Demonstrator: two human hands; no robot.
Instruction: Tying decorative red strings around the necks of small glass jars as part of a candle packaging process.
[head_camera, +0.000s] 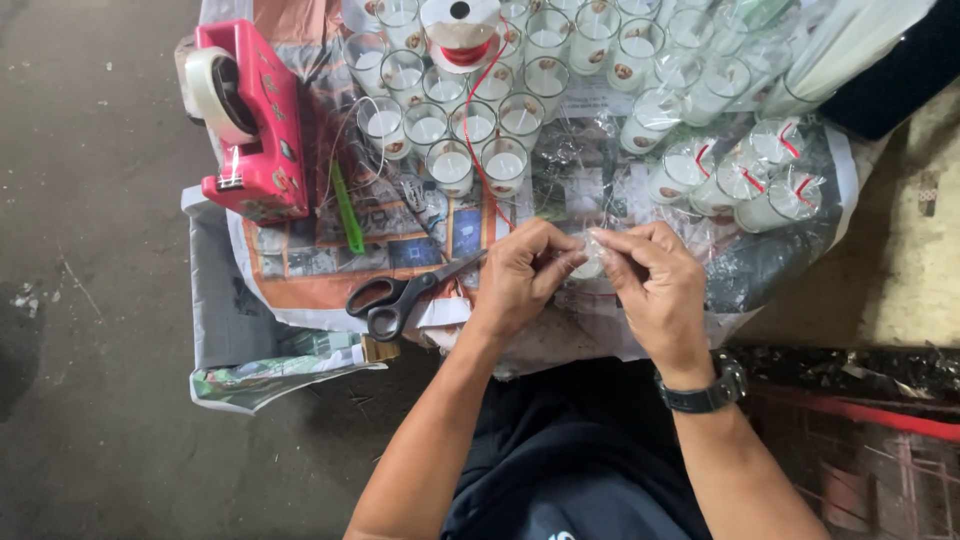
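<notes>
Clear plastic-wrapped glass candle (588, 262) at frame centre, pinched together between left hand (520, 275) and right hand (655, 280), black-handled scissors (405, 293) just left.

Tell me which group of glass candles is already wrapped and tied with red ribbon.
The glass candles lying on their sides at the right, in clear film with red ribbon. The upright candles behind the scissors are bare.

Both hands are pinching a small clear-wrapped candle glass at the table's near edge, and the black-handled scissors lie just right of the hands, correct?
Not quite. The head view shows the black-handled scissors lying to the left of the hands, not the right. The rest holds: the left hand and right hand both pinch the small clear-wrapped candle glass at the near edge of the paper-covered table.
</notes>
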